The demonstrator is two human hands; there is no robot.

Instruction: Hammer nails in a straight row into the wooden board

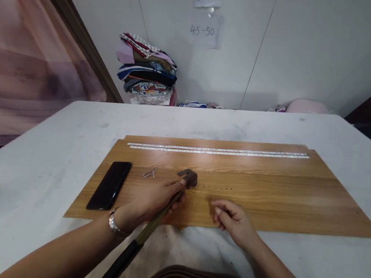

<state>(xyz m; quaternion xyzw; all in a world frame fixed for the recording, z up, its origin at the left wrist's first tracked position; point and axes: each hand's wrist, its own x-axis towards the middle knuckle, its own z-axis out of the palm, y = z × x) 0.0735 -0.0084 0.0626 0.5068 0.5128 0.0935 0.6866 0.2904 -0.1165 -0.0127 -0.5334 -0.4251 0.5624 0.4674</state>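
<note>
My left hand (150, 200) is wrapped round the handle of a hammer (158, 215), close behind its dark metal head (189, 177), which rests on a wooden board (267, 191). My right hand (232, 220) lies on the board's near edge with fingers curled loosely, thumb and forefinger close together; whether anything sits between them I cannot make out. A row of small nail heads or holes (215, 187) runs along the board to the right of the hammer head. Loose nails (150, 172) lie left of the hammer head.
A black phone (109, 185) lies on the board's left end. Two long metallic strips (218, 150) run along its far edge. The board sits on a white table (50, 153). A pile of folded fabrics (146, 72) stands against the back wall.
</note>
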